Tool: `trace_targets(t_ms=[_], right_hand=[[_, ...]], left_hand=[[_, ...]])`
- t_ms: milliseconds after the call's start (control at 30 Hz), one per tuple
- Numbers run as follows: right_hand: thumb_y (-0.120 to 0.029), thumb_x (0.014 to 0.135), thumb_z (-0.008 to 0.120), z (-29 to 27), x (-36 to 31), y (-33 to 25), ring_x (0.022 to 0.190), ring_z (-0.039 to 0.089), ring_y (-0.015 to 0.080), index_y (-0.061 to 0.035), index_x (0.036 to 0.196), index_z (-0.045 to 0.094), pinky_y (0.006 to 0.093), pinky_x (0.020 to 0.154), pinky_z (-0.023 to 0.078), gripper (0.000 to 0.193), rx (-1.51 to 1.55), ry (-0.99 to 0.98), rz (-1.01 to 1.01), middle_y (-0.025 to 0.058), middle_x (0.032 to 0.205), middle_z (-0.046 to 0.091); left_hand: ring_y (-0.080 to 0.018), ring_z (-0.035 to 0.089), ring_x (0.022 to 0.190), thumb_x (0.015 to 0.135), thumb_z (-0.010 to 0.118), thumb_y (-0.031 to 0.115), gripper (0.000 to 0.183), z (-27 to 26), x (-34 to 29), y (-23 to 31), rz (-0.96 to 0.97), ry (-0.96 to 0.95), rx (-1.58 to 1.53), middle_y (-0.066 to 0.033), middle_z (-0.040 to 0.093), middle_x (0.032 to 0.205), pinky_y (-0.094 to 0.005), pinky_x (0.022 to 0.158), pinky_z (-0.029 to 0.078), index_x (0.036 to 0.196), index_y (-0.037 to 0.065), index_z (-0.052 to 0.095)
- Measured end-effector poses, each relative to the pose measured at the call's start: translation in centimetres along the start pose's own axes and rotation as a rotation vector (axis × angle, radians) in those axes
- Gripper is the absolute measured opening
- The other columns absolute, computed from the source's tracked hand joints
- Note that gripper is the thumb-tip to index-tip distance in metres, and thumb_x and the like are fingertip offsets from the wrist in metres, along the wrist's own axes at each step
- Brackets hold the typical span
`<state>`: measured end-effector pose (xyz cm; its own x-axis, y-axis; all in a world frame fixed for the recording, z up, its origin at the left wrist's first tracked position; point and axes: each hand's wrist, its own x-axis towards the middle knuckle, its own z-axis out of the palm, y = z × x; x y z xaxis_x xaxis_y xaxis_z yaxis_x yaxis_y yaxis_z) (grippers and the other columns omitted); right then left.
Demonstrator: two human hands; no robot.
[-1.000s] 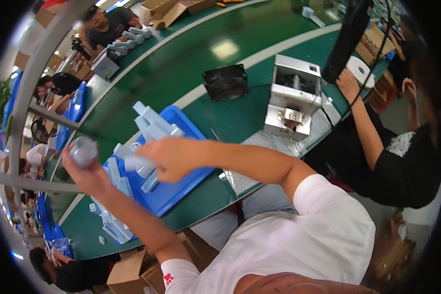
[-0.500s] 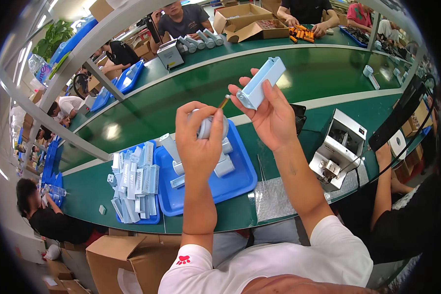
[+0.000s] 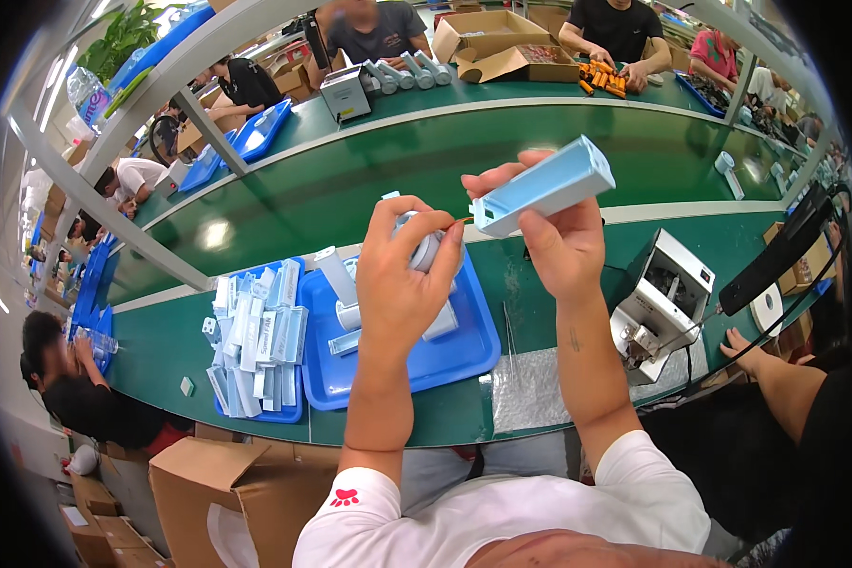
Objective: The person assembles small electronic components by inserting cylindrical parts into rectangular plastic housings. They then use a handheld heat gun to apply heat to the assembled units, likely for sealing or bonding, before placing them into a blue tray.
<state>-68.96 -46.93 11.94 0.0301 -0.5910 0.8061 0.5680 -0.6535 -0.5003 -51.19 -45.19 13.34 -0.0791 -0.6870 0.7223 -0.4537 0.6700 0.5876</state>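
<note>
My left hand (image 3: 398, 275) is closed around a round pale grey-blue fan head (image 3: 424, 248), mostly hidden by the fingers. Thin reddish wires (image 3: 465, 220) run from its fingertips to the near end of a light-blue plastic handle shell (image 3: 544, 189). That shell, a long hollow trough, lies tilted in my right hand (image 3: 573, 241), thumb on its near side and fingers behind. Whether the wires pass through the small slot in its end, I cannot tell. Below my left hand, a blue tray (image 3: 488, 355) bears several similar fan bodies (image 3: 335, 275).
Left of it, another blue tray (image 3: 298, 412) is heaped with handle shells (image 3: 256, 331). Tweezers (image 3: 509, 327) lie near a silvery mat (image 3: 535, 388). A metal-cased machine (image 3: 667, 293) stands at right, beside a neighbour's hand (image 3: 743, 350). Co-workers sit across the green bench.
My right hand has lowered and turned the shell, swinging it rightward. My left hand has moved slightly right and down, and the wires now reach the shell's near end.
</note>
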Motion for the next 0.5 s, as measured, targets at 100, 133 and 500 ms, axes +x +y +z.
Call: trace_targets(t_ms=[100, 133, 500], right_hand=[[0.002, 0.096, 0.064, 0.24, -0.05, -0.11, 0.127, 0.062, 0.0346, 0.0013, 0.142, 0.048, 0.0461, 0.106, 0.051, 0.049, -0.017, -0.051, -0.039, 0.0227, 0.13, 0.065], [0.003, 0.096, 0.064, 0.33, 0.05, -0.17, 0.127, 0.061, 0.0346, 0.0017, 0.142, 0.048, 0.0461, 0.106, 0.051, 0.049, -0.019, -0.071, -0.05, 0.0228, 0.13, 0.064], [0.004, 0.097, 0.062, 0.5, 0.05, -0.91, 0.127, 0.062, 0.0355, 0.0022, 0.142, 0.049, 0.0445, 0.103, 0.054, 0.047, -0.079, -0.078, -0.086, 0.025, 0.13, 0.064]], left_hand=[[-0.0225, 0.064, 0.092, 0.088, 0.076, 0.007, 0.009, -0.24, -0.1, -0.16, -0.032, 0.011, -0.04, -0.0088, 0.062, 0.101, -0.034, 0.079, 0.051, 0.094, 0.002, 0.072], [-0.0223, 0.064, 0.092, 0.088, 0.076, 0.006, 0.009, -0.33, -0.11, -0.2, -0.036, 0.014, -0.047, -0.0088, 0.062, 0.101, -0.0341, 0.079, 0.051, 0.094, 0.003, 0.072], [-0.025, 0.066, 0.085, 0.084, 0.078, 0.009, 0.008, -0.86, -0.35, -0.16, 0.083, 0.038, -0.04, -0.0084, 0.063, 0.104, -0.0363, 0.07, 0.051, 0.091, 0.006, 0.075]])
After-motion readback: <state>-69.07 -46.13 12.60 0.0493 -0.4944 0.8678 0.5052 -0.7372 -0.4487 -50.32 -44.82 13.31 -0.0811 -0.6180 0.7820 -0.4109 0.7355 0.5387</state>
